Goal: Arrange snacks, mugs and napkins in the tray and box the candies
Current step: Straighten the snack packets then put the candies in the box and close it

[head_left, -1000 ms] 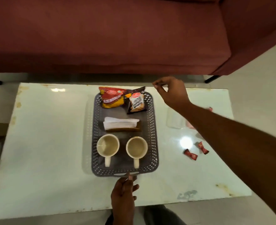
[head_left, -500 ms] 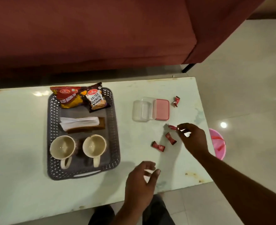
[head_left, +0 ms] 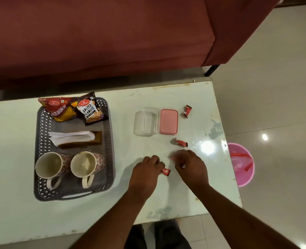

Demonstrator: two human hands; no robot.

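A grey perforated tray [head_left: 38,141] on the left of the table holds two snack packets [head_left: 92,109], folded white napkins [head_left: 73,137] and two cream mugs [head_left: 48,165]. Right of the tray stands a clear box [head_left: 145,121], open, with its pink lid [head_left: 168,121] lying beside it. Loose red candies lie near the lid [head_left: 187,111] and below it [head_left: 180,142]. My left hand [head_left: 145,174] pinches a red candy [head_left: 166,171] at its fingertips on the table. My right hand [head_left: 190,166] is curled over another red candy [head_left: 172,157], which is blurred.
The white table [head_left: 13,150] ends just right of the candies. A pink bucket [head_left: 241,164] stands on the floor past that edge. A dark red sofa [head_left: 94,42] runs along the far side of the table.
The view has swung right and closer. My left hand moved forward from the front edge onto a candy. My right hand drew back toward me onto another candy.
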